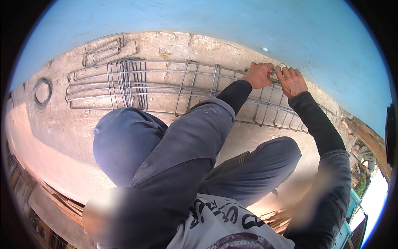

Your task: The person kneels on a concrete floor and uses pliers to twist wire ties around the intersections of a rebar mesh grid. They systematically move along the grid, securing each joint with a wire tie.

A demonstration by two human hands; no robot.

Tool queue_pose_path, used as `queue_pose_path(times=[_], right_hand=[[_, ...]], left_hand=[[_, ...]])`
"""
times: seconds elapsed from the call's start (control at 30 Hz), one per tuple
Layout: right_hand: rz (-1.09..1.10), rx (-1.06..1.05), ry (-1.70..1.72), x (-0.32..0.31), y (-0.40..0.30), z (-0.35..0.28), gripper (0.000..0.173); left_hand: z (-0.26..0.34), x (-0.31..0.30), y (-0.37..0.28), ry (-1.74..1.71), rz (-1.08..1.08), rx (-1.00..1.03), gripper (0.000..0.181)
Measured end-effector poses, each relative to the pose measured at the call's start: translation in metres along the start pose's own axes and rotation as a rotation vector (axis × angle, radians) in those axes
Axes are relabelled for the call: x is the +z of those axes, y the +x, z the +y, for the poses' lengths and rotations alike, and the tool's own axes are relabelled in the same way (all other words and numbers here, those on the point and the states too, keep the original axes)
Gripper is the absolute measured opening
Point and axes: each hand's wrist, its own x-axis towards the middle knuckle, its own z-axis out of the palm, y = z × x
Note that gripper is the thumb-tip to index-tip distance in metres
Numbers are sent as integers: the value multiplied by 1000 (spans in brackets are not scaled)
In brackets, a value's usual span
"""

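Note:
A long cage of steel reinforcing bars with rectangular stirrups (180,88) lies across the concrete floor before me. At its far long side, right of centre, my left hand (259,75) is closed around a tool with a bit of red showing; its kind is hidden by the fingers. Right beside it, my right hand (291,81) has its fingers curled over the cage's upper bar, close to thin tie wires (306,63) that stick out towards the wall. Several stirrups (127,82) are bunched together near the cage's left end. What the right fingertips pinch cannot be made out.
A blue wall (199,15) runs behind the cage. Loose bent stirrups (108,49) lie at the upper left, a coil of wire (42,92) at the far left. A small yellowish object (166,54) lies by the wall. Wooden boards (367,137) and another person (368,158) are at the right.

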Motion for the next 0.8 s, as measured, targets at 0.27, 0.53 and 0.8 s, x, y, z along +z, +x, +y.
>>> queue_pose_path(times=[0.27,0.53,0.8], right_hand=[[-762,213,544,-74,65,17,34],[-947,308,1078,-35,54,41,39],[-852,380,1042,-37,40,34,33]], left_hand=[[18,21,-30,86,600,103,70],[22,22,-18,144,450,23,48],[18,28,-17,83,475,98,24]])
